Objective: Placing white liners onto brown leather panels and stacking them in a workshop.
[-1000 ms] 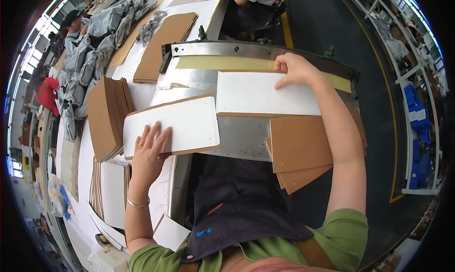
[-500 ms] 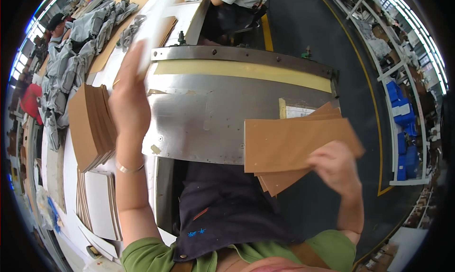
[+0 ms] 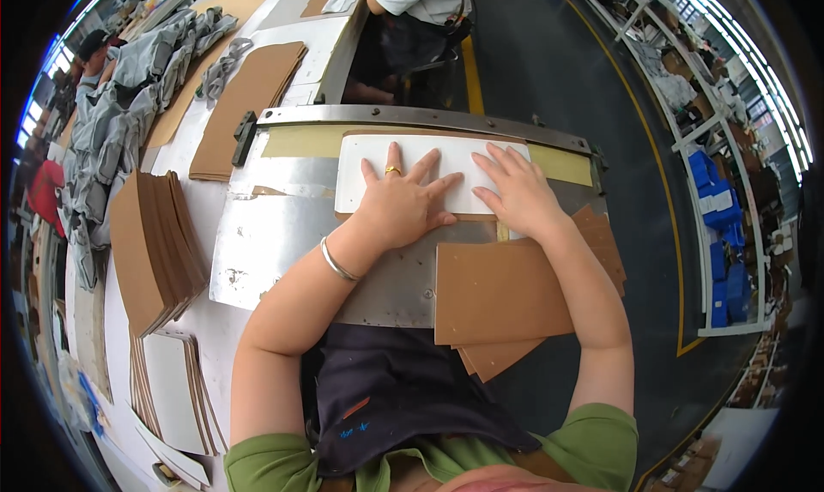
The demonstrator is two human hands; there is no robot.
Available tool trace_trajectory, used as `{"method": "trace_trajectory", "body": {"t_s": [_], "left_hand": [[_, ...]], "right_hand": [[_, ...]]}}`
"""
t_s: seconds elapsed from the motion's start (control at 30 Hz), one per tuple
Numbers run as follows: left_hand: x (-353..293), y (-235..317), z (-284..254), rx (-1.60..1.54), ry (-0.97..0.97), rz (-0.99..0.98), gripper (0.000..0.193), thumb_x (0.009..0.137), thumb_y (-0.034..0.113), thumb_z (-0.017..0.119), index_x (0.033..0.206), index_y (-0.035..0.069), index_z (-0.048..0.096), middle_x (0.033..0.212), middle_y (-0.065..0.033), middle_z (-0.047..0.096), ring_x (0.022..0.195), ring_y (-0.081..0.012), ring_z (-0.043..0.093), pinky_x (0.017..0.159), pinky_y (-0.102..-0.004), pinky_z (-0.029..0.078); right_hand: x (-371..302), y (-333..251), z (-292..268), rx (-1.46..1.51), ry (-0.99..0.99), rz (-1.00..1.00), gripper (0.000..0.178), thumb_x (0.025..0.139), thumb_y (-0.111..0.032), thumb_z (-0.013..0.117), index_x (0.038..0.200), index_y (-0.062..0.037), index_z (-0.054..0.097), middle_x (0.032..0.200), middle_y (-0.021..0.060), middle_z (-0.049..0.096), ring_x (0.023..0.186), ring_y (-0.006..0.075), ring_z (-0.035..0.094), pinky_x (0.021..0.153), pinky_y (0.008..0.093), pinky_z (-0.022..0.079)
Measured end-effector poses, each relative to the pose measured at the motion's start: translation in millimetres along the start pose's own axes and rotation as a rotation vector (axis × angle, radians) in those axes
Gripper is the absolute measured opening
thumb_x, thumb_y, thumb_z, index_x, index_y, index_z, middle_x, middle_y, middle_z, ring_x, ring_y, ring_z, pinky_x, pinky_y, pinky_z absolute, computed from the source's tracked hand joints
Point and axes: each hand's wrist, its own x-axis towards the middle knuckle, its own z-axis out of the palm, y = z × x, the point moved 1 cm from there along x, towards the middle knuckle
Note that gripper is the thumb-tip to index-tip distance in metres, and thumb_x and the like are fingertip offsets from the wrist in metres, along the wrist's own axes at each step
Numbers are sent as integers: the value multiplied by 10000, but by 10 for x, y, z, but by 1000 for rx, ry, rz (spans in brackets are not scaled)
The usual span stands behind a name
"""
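Observation:
A white rectangular board lies flat on the metal plate, with thin brown edges showing along its far and near sides. My left hand presses on its left and middle part, fingers spread. On the right end rests my right hand, flat with the fingers stretched out. The board's far edge lies near a long metal bar with a yellow strip beside it. Under my right forearm, loose brown cardboard pieces lie fanned over the plate's near right corner.
To the left stand a stack of brown boards and a stack of white boards. Another brown board stack lies beyond the plate. Grey fabric pieces are heaped farther left. A person sits ahead; shelving with blue bins stands right.
My left hand has come down from the upper left, and my right hand has left the brown cardboard pieces. Both now lie on the white board, which is now on the plate.

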Motion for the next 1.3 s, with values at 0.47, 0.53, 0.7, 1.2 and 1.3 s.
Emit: {"method": "trace_trajectory", "body": {"t_s": [0.47, 0.53, 0.7, 1.2, 1.3], "left_hand": [[149, -178, 50, -19, 113, 67, 690, 789, 690, 542, 1412, 408, 454, 1499, -41, 389, 1383, -408, 324, 985, -726, 309], [143, -175, 47, -26, 104, 69, 690, 788, 689, 547, 1411, 409, 454, 1486, -47, 396, 1378, -399, 332, 983, -722, 314], [104, -165, 56, -24, 118, 60, 642, 820, 654, 558, 1405, 407, 465, 1453, -58, 407, 1359, -380, 350, 966, -726, 323], [13, -36, -109, -189, 352, 219, 674, 770, 522, 699, 1367, 265, 524, 1396, -91, 452, 1334, -357, 364, 1061, -608, 306], [43, -124, -293, -305, 864, 174, 637, 750, 473, 740, 1313, 224, 578, 1381, -132, 472, 1329, -390, 375, 1086, -600, 288]], "right_hand": [[71, 73, 164, -44, 96, 86, 443, 978, -342, 494, 1410, -250, 495, 1410, 113, 451, 1320, 302, 398, 1075, 462, 314], [66, 72, 163, -40, 110, 67, 434, 969, -334, 508, 1393, -239, 519, 1328, 114, 474, 1257, 273, 425, 1049, 446, 324], [68, 71, 163, -50, 160, 23, 429, 943, -321, 549, 1355, -205, 549, 1271, 100, 500, 1201, 269, 456, 1017, 439, 346], [712, 109, -436, 735, -295, 100, 299, 832, -125, 720, 1121, -91, 649, 1038, 55, 633, 905, 114, 599, 811, 265, 482], [516, 58, -745, 926, 609, 67, 281, 922, -17, 591, 1201, -42, 603, 938, 10, 643, 747, 49, 537, 689, 188, 447]]}}
